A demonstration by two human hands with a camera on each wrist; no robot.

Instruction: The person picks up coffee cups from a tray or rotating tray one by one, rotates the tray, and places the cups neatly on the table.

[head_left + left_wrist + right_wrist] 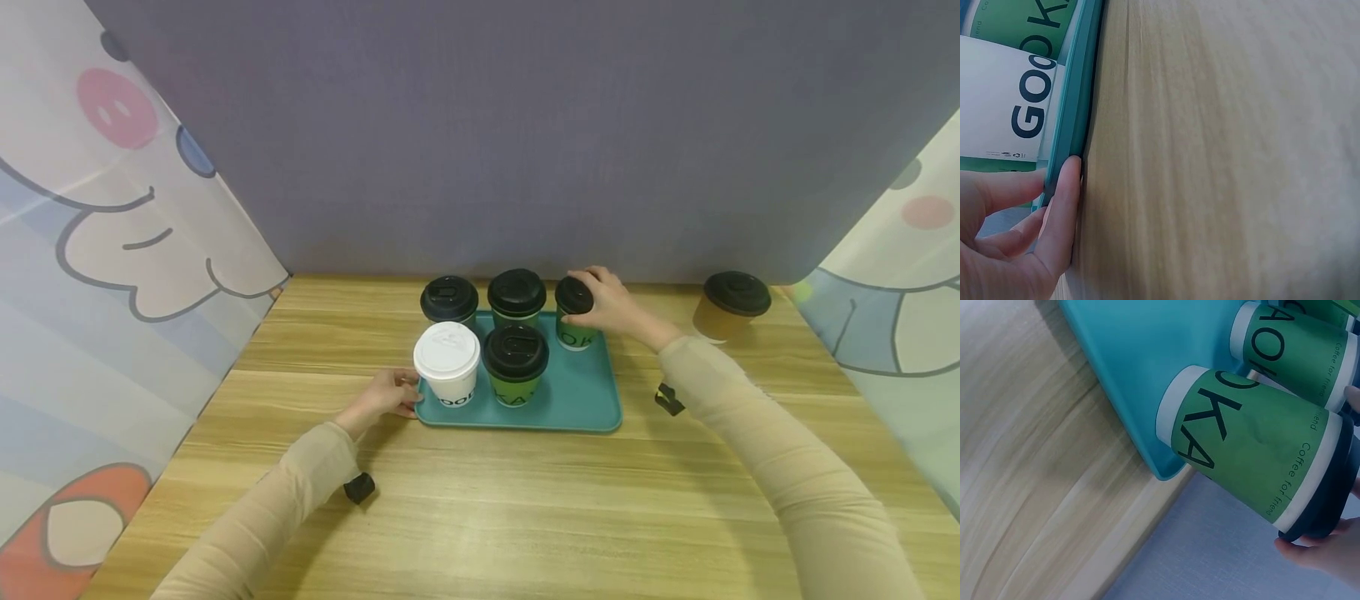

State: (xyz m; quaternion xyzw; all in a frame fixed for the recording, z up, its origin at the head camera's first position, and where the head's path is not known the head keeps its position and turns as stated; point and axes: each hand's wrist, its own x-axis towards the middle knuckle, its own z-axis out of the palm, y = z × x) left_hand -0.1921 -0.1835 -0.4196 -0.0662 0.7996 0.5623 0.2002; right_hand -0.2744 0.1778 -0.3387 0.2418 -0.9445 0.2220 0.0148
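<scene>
My right hand [609, 302] grips a green paper cup [574, 335] by its black lid, at the back right of a teal tray [585, 392]. In the right wrist view this cup [1241, 444] is over the tray's corner; whether its base touches the tray I cannot tell. My left hand [386, 394] pinches the tray's left rim between thumb and fingers, as the left wrist view shows at the rim [1072, 119]. Beside it stands a white-lidded cup [447, 362]. A black-lidded green cup [516, 367] is to its right, with two more black-lidded cups [450, 298] behind.
A brown cup with a black lid [731, 307] stands apart on the wooden table [480, 508], at the far right. A grey panel [525, 142] rises along the table's back edge. Cartoon-printed curtains [112, 217] hang at both sides.
</scene>
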